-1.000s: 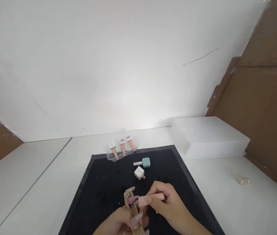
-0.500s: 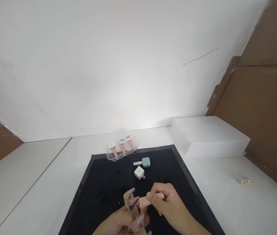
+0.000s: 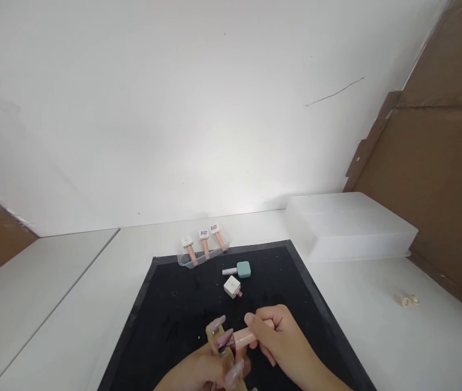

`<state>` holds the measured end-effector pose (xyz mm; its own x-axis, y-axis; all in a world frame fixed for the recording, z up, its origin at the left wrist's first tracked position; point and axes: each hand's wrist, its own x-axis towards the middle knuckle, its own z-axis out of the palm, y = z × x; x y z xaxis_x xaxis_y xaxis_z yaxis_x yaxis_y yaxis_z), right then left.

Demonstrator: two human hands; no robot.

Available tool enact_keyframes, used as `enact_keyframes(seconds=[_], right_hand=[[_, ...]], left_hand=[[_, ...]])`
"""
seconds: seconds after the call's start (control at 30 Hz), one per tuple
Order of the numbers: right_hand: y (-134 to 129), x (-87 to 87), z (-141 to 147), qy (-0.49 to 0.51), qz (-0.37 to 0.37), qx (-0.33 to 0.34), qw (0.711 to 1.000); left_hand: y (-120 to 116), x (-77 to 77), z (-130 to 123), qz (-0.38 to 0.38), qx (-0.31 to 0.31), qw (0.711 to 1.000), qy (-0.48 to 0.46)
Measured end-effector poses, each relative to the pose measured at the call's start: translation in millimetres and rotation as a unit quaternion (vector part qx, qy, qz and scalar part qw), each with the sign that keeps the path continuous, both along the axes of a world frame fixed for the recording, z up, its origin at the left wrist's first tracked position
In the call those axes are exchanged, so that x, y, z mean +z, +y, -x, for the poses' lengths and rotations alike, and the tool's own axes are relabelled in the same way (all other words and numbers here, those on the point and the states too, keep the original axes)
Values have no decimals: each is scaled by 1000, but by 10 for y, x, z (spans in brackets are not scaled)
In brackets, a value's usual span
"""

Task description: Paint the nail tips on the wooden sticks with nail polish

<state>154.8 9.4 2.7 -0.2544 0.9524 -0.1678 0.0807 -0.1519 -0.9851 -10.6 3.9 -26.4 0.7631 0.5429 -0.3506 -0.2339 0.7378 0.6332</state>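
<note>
My left hand (image 3: pixel 203 367) is closed around a tan nail display stand (image 3: pixel 213 335) that carries several long false nails, some greyish and one pinker. Between the thumb and fingers of my right hand (image 3: pixel 282 339) is a nail polish brush (image 3: pixel 246 338) with a pale pink handle. Its bristle end touches or nearly touches the pink false nail (image 3: pixel 224 338). Just beyond my hands lies a white square polish bottle (image 3: pixel 232 287), uncapped and on its side. Behind it is a green bottle (image 3: pixel 243 270) with a silver cap. My left fingers are partly hidden by the stand.
A clear tray (image 3: pixel 190 265) at the back of the black mat (image 3: pixel 174 304) holds three white bottles with pink caps. A translucent plastic box (image 3: pixel 361 244) stands back right. Small cream ring-like pieces (image 3: pixel 405 301) lie on the white table at right.
My right thumb has lifted and shifted on the brush handle, and the brush has tilted slightly. The stand in my left hand has turned a little. The bottles stay put.
</note>
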Motion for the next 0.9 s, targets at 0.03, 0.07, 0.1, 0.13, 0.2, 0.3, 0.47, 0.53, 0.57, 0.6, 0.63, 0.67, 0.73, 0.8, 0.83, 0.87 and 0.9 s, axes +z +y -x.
enact_keyframes(seconds=[0.03, 0.07, 0.1, 0.13, 0.2, 0.3, 0.47, 0.53, 0.57, 0.6, 0.63, 0.67, 0.73, 0.8, 0.83, 0.87, 0.9], right_hand=[[0, -6, 3, 0, 8, -1, 1000], [1, -14, 6, 1, 13, 0, 1000], [2, -23, 8, 3, 15, 0, 1000], [4, -31, 10, 7, 15, 0, 1000], [9, -49, 14, 15, 16, 2, 1000], [18, -71, 19, 25, 26, 4, 999], [19, -41, 2, 28, 28, 9, 999], [14, 18, -29, 24, 11, 8, 1000], [11, 54, -49, 24, -7, 8, 1000], [8, 91, -72, 26, -34, 9, 999], [4, 126, -95, 31, -59, -1, 998], [-1, 156, -117, 43, -78, -4, 996], [-17, 189, -154, 47, -116, -10, 992], [-41, 188, -173, 28, -163, -20, 986], [-55, 178, -175, 10, -185, -28, 982], [-69, 167, -174, -8, -205, -33, 978], [-82, 157, -169, -25, -220, -42, 974]], left_hand=[[0, 1, 0, -2, -2, 1000, 11], [-2, 5, -2, -3, -5, 1000, 20], [-3, 12, -7, -4, -6, 1000, 25], [-5, 23, -14, -6, -8, 1000, 26], [-7, 53, -34, -8, -11, 1000, 23], [-4, 96, -64, -18, -7, 1000, 17], [-4, 47, -51, -8, 0, 1000, -21], [-11, 9, -36, -2, 3, 998, -57], [-13, -1, -31, -3, 5, 997, -77], [-15, -4, -29, -7, 3, 995, -97], [-15, 0, -29, -12, 1, 993, -114], [-14, 9, -30, -15, 0, 992, -129], [-12, 30, -32, -11, -3, 988, -153], [-14, 41, -28, 6, 0, 986, -166], [-18, 40, -24, 19, 10, 986, -167], [-23, 35, -19, 32, 16, 985, -166], [-30, 28, -13, 42, 21, 986, -163]])
